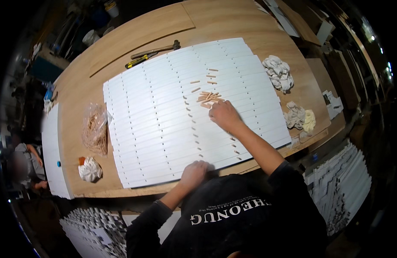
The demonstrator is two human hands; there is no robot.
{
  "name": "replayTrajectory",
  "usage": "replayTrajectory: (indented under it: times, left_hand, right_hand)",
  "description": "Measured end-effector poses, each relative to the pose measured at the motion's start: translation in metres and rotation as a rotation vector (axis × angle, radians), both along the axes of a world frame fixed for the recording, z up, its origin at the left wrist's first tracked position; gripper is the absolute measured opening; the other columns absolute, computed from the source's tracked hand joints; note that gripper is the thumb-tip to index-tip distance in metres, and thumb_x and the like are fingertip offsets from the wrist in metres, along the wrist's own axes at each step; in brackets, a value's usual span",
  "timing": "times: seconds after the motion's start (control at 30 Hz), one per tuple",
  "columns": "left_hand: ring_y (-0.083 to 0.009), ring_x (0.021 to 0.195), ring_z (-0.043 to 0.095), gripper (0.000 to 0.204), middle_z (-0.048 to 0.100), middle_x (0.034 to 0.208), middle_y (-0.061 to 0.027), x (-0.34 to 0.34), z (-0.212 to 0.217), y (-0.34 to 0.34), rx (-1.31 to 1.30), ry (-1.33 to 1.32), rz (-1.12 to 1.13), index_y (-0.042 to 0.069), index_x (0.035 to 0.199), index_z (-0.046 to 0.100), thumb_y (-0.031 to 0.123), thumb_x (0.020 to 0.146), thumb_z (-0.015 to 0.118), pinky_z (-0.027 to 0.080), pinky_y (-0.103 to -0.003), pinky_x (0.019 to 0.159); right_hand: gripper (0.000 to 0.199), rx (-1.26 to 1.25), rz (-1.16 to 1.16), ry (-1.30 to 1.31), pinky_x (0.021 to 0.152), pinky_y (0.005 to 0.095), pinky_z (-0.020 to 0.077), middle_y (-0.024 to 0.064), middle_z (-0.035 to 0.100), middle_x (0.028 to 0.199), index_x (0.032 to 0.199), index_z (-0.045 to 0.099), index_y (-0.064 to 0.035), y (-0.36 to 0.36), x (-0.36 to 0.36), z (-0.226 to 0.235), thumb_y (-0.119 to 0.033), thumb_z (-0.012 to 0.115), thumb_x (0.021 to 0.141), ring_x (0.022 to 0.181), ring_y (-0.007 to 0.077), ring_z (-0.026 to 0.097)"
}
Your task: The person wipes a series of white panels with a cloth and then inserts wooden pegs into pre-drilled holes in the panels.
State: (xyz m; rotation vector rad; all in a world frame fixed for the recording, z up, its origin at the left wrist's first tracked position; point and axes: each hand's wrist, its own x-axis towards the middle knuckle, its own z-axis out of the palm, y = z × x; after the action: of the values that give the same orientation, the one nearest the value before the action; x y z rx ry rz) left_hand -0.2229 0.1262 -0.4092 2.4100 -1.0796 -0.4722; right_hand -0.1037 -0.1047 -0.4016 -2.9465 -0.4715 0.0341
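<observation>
1 head-worn fisheye view looks steeply down, at arm's reach, onto the worktop (134, 32); rim edges curve.

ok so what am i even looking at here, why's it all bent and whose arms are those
This is one picture from a fisheye camera worn on a person's head, looking down, so straight edges bend near the rim. The arms are the wearer's own. On a wooden table lie white slats side by side, with rows of small holes. The right hand reaches a small pile of wooden dowels; the left hand rests at the slats' near edge. Neither hand clearly grips anything. Also there: a bag of dowels, a hammer and crumpled rags.
</observation>
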Motion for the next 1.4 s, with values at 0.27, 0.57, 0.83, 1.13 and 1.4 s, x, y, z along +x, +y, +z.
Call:
replayTrajectory:
  times: [0.27, 0.57, 0.83, 1.13, 1.4]
  left_hand:
    - [-0.0306, 0.071, 0.059, 0.016, 0.057, 0.07, -0.0115, 0.06, 0.046, -0.03, -0.07, 0.09, 0.133, 0.011, 0.071, 0.057, 0.022, 0.082, 0.054, 0.047, -0.042, 0.061]
    - [-0.0295, 0.088, 0.058, 0.015, 0.054, 0.093, -0.0112, 0.176, 0.006, -0.087, -0.044, -0.22, 0.162, 0.009, 0.094, 0.059, 0.012, 0.082, 0.05, 0.051, -0.042, 0.071]
    - [-0.0302, 0.084, 0.059, 0.012, 0.054, 0.089, -0.0122, 0.199, -0.009, -0.08, 0.059, -0.212, 0.106, 0.008, 0.092, 0.056, 0.012, 0.083, 0.049, 0.051, -0.042, 0.071]
    - [-0.0326, 0.077, 0.062, 0.012, 0.056, 0.088, -0.014, 0.193, -0.036, -0.084, 0.006, -0.262, 0.171, 0.007, 0.093, 0.054, 0.011, 0.083, 0.049, 0.051, -0.042, 0.064]
    - [-0.0149, 0.064, 0.059, 0.012, 0.063, 0.075, -0.0119, 0.168, 0.009, -0.002, -0.731, 0.361, 0.853, 0.001, 0.085, 0.061, 0.011, 0.079, 0.062, 0.048, -0.028, 0.06]
  right_hand:
    - [0.013, 0.278, -0.146, -0.003, 0.072, 0.0408, 0.0476, 0.0105, 0.062, 0.084, 0.085, 0.066, -0.0082, -0.055, 0.024, 0.013, -0.017, 0.057, 0.081, 0.08, 0.0299, 0.06]
    - [0.017, 0.319, -0.18, 0.328, 0.073, 0.0432, 0.049, 0.0178, 0.065, 0.083, 0.088, 0.065, -0.0065, -0.062, 0.033, 0.011, -0.016, 0.052, 0.082, 0.081, 0.0346, 0.062]
    - [0.013, -0.019, -0.028, 0.215, 0.066, 0.0414, 0.0514, 0.0157, 0.064, 0.076, 0.078, 0.067, -0.0055, -0.063, 0.04, 0.02, -0.009, 0.055, 0.076, 0.075, 0.0318, 0.064]
    - [0.016, -0.165, 0.129, 0.237, 0.064, 0.0409, 0.0523, 0.0132, 0.067, 0.08, 0.075, 0.069, -0.0059, -0.02, 0.062, 0.026, -0.011, 0.054, 0.077, 0.075, 0.029, 0.066]
    - [0.017, 0.084, -0.025, 0.382, 0.064, 0.0412, 0.0489, 0.0158, 0.064, 0.074, 0.073, 0.067, -0.0046, -0.04, 0.056, 0.023, -0.019, 0.057, 0.074, 0.071, 0.0315, 0.062]
